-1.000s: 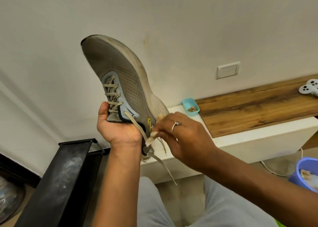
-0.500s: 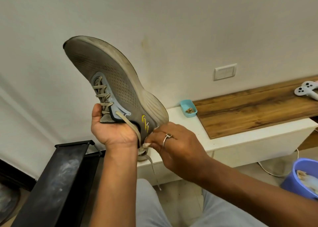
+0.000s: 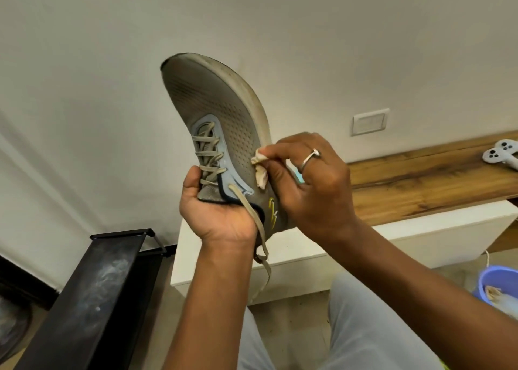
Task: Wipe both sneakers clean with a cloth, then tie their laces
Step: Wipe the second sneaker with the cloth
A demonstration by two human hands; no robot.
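Gray sneaker (image 3: 224, 123) is held aloft before the wall, toe at 12 o'clock, with the left hand (image 3: 218, 215) keeping its grip clamped around the collar. The right hand (image 3: 314, 190), its grip pinching a small cloth (image 3: 259, 170), has climbed from the heel 0.5 s ago to the mesh side, so wiping is judged ongoing. The lace (image 3: 258, 229) dangles untied toward 6 o'clock. A game controller (image 3: 501, 153) lies on the wooden surface (image 3: 420, 184) at 3 o'clock.
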